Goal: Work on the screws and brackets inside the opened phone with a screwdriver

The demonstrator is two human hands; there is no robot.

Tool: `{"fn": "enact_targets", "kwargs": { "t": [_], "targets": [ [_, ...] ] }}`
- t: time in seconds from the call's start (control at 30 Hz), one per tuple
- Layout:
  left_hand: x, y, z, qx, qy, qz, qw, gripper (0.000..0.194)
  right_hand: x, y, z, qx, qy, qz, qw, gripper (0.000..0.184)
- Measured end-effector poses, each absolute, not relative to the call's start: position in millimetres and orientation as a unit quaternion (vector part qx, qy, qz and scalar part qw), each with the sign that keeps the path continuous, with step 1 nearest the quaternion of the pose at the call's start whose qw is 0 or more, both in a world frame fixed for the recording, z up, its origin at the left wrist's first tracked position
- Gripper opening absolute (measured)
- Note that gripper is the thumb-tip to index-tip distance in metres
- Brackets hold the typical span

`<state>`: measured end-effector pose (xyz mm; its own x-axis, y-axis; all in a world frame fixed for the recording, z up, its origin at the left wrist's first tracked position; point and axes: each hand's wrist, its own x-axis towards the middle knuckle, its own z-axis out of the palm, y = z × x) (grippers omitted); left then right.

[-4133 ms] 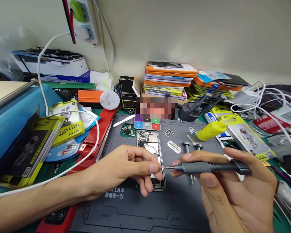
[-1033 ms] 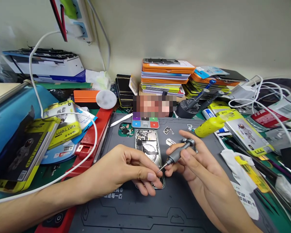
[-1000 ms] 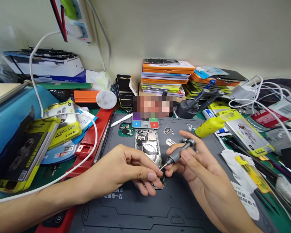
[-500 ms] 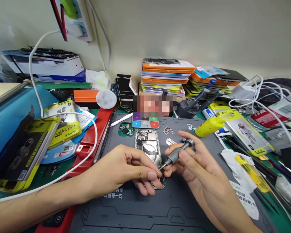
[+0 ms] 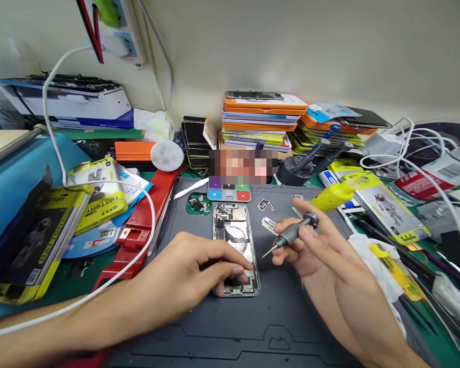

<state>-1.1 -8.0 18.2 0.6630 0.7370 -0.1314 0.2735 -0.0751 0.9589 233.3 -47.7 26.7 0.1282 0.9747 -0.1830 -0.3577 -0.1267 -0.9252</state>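
An opened smartphone (image 5: 242, 240) with its inner parts bare lies upright to my view on the dark grey mat (image 5: 222, 327). Over its lower half is my left hand (image 5: 207, 266), thumb and fingers bent close together; whatever may be between the fingertips is too small to make out. Right of the phone, my right hand (image 5: 314, 255) holds a grey precision screwdriver (image 5: 291, 234) with its thin tip pointing down and left, apart from the phone. A razor blade (image 5: 269, 225) lies behind the screwdriver, near a small metal part (image 5: 265, 204).
A green circuit board (image 5: 198, 204) and a white pen-like tool (image 5: 190, 188) lie at the mat's back left. A yellow bottle (image 5: 331, 197) and a screwdriver holder (image 5: 291, 171) stand at the right. Battery packs (image 5: 99, 197) and a white cable (image 5: 152, 225) crowd the left.
My right hand has drawn the screwdriver up and right, away from my left fingers. My left hand has dropped from the screwdriver's tip to the phone's lower half.
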Motion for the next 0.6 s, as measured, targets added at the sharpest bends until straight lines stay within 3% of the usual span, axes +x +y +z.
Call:
{"fn": "enact_targets", "kwargs": {
  "t": [0.1,0.23,0.4,0.6],
  "targets": [
    [-5.2,-14.7,16.7,0.885,0.188,0.300,0.303,0.033,236.9,-47.1,22.3,-0.498,-0.385,0.509,0.587,0.044],
    [-6.2,-21.3,20.4,0.948,0.098,0.290,0.088,0.032,235.9,-52.3,13.0,-0.515,-0.491,0.393,0.582,0.047],
    [-6.2,-25.9,23.2,0.962,0.094,0.256,0.019,0.036,240.6,-63.5,-4.0,-0.460,-0.679,0.213,0.531,0.063],
    [-5.1,-26.5,20.9,0.970,0.077,0.229,0.015,0.041,246.2,-67.5,-10.5,-0.391,-0.759,0.162,0.495,0.075]
  ]
}}
